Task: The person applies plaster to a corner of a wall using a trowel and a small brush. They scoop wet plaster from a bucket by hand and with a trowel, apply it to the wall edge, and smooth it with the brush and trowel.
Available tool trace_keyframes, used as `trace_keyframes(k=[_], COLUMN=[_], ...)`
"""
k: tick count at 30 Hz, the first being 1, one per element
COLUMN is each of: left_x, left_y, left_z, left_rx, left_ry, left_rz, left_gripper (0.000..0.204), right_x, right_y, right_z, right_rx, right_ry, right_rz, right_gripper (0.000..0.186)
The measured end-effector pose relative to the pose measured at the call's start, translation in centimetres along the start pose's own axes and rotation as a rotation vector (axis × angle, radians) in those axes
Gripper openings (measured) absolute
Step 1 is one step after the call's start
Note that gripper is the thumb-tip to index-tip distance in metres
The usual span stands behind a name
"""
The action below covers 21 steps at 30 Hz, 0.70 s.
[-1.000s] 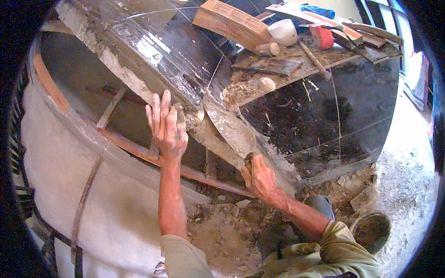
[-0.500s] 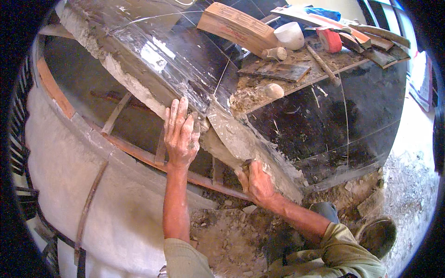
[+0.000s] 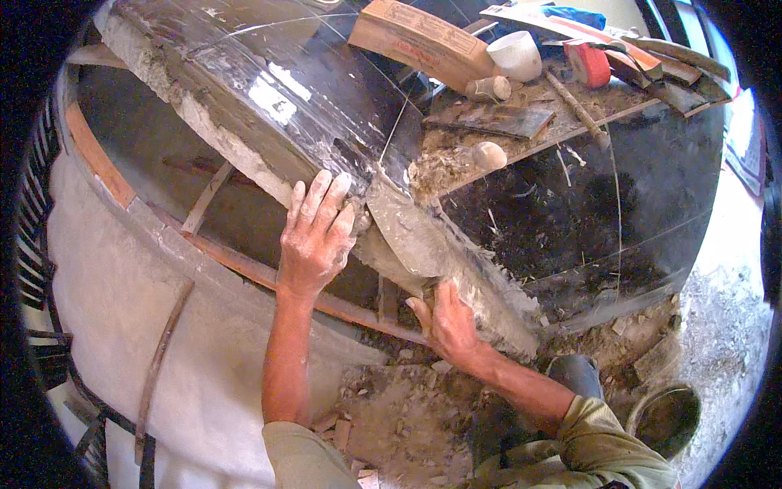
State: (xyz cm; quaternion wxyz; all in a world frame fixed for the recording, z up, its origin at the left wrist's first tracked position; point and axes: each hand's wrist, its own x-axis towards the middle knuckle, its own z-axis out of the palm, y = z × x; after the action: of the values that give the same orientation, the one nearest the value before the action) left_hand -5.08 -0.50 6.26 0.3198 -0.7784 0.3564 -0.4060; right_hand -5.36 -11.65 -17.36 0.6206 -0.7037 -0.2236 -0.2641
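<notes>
My right hand [image 3: 450, 322] grips a trowel [image 3: 407, 232] near its heel, and the handle is mostly hidden by the fingers. The pointed grey blade lies against the wet mortar [image 3: 481, 273] along the ledge edge. My left hand [image 3: 318, 232] rests on that same edge close to the trowel's tip, its mortar-smeared fingers stretched forward over the rim and the palm out of sight. Beyond both hands runs a dark glossy tile surface [image 3: 326, 106] with whitish smears. Rough mortar [image 3: 220, 143] hangs along its near edge.
On the far right ledge are a long cardboard box [image 3: 419, 41], a white cup [image 3: 516, 57], a red tape roll [image 3: 588, 65], a stick [image 3: 574, 106] and tile pieces. A curved wall with an orange brick rim [image 3: 98, 155] bends round on the left. A bucket [image 3: 666, 420] stands lower right amid rubble.
My left hand has shifted slightly, its fingers more spread, and its forearm leans further left. My right hand with the trowel has moved only a little. The view has shifted slightly.
</notes>
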Motion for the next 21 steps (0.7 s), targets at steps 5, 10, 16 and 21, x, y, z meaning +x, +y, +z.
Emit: trace_keyframes(k=[5,10,16,21], left_x=[-0.6,-0.2,-0.4,-0.7], left_y=[-0.5,-0.7,-0.7,-0.7], left_z=[1.1,0.5,0.5,1.2], left_rx=[-0.062,-0.083,-0.101,-0.084], left_ry=[0.039,0.04,0.031,0.045], left_rz=[0.014,0.027,0.025,0.022], left_gripper=[0.022,0.022,0.022,0.022], right_x=[-1.5,0.1,-0.5,0.2], right_y=[0.4,-1.1,-0.7,-0.9], right_z=[-0.1,0.1,0.1,0.5], right_rx=[0.044,0.063,0.097,0.101], right_ry=[-0.074,-0.112,-0.037,-0.05], right_rz=[0.093,0.118,0.029,0.087], right_gripper=[0.045,0.046,0.046,0.042])
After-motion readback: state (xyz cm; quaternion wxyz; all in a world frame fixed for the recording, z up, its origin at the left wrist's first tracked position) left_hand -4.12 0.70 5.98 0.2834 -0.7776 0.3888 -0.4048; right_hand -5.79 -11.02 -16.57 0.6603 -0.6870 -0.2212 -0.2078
